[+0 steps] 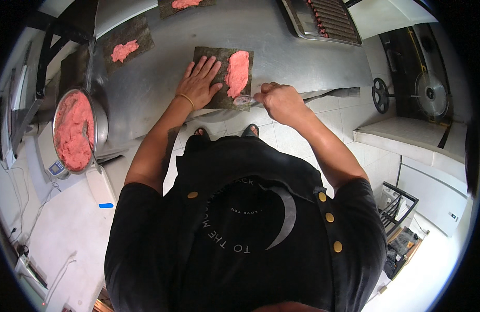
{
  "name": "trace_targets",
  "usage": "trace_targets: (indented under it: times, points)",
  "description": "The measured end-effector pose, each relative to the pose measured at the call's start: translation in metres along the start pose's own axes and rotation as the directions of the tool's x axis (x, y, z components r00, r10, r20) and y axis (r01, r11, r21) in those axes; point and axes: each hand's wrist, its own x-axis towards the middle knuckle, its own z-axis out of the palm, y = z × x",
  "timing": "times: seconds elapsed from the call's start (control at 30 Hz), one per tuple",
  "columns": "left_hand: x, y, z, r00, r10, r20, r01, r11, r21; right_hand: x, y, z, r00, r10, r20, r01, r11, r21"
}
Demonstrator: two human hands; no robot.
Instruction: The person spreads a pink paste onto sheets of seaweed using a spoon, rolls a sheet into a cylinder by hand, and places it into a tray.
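A dark seaweed sheet [217, 52] lies on the steel table near its front edge. Pink paste [238, 73] is spread in a thick strip along the sheet's right side. My left hand [199, 83] rests flat on the left part of the sheet, fingers apart. In my right hand [279, 101], closed at the sheet's lower right corner, is a spoon [243, 100]. Its bowl sits at the near end of the paste strip.
A steel bowl [101, 125] of pink paste, with a utensil in it, stands at the left. Two more seaweed sheets with paste lie on the table [281, 57] at the far left. A metal tray [297, 25] of dark rolls sits at the far right.
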Motion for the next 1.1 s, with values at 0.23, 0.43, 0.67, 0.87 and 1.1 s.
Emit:
trace_targets:
  times: [0.23,0.43,0.67,0.87,1.1]
  points:
    - [-0.001,0.001,-0.004,1.0,-0.016,0.016,0.016,1.0,0.004,-0.002,0.012,-0.01,0.958,0.237,-0.164,-0.232,0.972,0.049]
    - [0.0,0.001,-0.004,1.0,-0.005,0.004,0.005,1.0,-0.006,0.0,0.026,0.012,0.98,0.128,-0.153,-0.126,0.992,0.025]
    - [0.0,0.0,0.002,0.999,0.007,-0.048,-0.009,1.0,-0.026,0.02,0.038,0.015,0.967,0.227,-0.12,-0.192,0.949,0.251]
    - [-0.002,0.0,0.0,0.999,0.001,-0.036,-0.002,1.0,-0.028,-0.004,0.023,0.008,0.992,0.122,0.033,-0.126,0.936,0.329]
    - [0.0,0.001,0.0,1.0,-0.005,-0.023,0.005,0.999,-0.034,0.016,0.046,0.024,0.99,0.133,0.036,-0.137,0.94,0.311]
